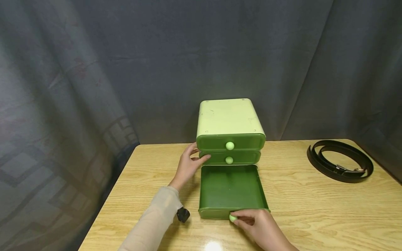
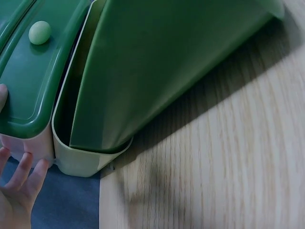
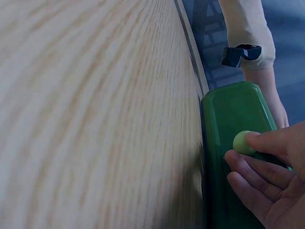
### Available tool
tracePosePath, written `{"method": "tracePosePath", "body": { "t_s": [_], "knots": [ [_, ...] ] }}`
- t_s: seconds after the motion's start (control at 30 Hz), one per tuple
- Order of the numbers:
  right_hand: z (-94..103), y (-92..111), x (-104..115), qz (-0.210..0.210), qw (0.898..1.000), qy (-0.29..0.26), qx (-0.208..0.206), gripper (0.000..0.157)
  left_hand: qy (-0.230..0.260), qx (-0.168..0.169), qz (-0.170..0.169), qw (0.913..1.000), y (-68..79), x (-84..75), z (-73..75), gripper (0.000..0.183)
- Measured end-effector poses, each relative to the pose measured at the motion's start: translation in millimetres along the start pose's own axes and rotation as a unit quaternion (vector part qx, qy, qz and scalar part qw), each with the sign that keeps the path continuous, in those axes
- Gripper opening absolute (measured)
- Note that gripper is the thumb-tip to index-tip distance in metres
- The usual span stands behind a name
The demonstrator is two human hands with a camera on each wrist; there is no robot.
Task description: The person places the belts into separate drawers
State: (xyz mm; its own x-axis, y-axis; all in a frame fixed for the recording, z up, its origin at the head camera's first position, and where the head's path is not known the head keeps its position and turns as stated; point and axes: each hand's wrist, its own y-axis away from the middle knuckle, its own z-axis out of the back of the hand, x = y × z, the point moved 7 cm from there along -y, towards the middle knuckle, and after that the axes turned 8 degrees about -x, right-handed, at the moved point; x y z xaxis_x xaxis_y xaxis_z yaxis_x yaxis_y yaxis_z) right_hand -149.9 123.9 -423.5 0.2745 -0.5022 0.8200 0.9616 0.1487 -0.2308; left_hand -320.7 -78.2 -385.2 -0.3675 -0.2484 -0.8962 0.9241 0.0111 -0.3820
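A small green chest of drawers [image 1: 230, 116] with a pale green top stands on the table. Its bottom drawer [image 1: 232, 186] is pulled far out and is bare inside, while the two drawers above are pushed in. Thumb and fingers of my right hand [image 1: 259, 225] pinch the round light green knob [image 3: 243, 143] of that bottom drawer. My left hand [image 1: 188, 165] steadies the chest's left side, thumb over the front edge of the middle drawer [image 2: 28, 86] and fingers spread along the side wall.
On the right of the wooden table [image 1: 292, 195] lies a coiled black belt [image 1: 340, 162] with a metal buckle. A grey curtain [image 1: 176, 69] hangs behind the table. A black device [image 1: 183, 214] is strapped at my left wrist.
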Motion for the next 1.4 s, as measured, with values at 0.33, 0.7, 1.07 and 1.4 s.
{"method": "tracePosePath", "body": {
  "t_s": [0.33,0.7,1.07,1.4],
  "knots": [
    [-3.9,2.1,-0.3,0.008,0.999,-0.015,0.027,0.019,0.006,-0.004,0.009,0.9999,0.5,-0.6,0.2,0.049],
    [-1.3,4.9,-3.2,-0.007,0.995,-0.018,0.102,0.025,0.008,0.007,0.009,0.9999,13.3,-41.1,5.7,0.046],
    [25.1,5.9,8.3,0.034,0.998,-0.014,0.055,0.018,0.007,0.000,0.010,0.9999,0.7,2.5,-0.2,0.051],
    [72.8,10.8,6.8,0.077,0.992,0.048,-0.091,0.017,0.003,0.001,0.010,0.9999,1.3,1.1,0.1,0.051]
  ]
}}
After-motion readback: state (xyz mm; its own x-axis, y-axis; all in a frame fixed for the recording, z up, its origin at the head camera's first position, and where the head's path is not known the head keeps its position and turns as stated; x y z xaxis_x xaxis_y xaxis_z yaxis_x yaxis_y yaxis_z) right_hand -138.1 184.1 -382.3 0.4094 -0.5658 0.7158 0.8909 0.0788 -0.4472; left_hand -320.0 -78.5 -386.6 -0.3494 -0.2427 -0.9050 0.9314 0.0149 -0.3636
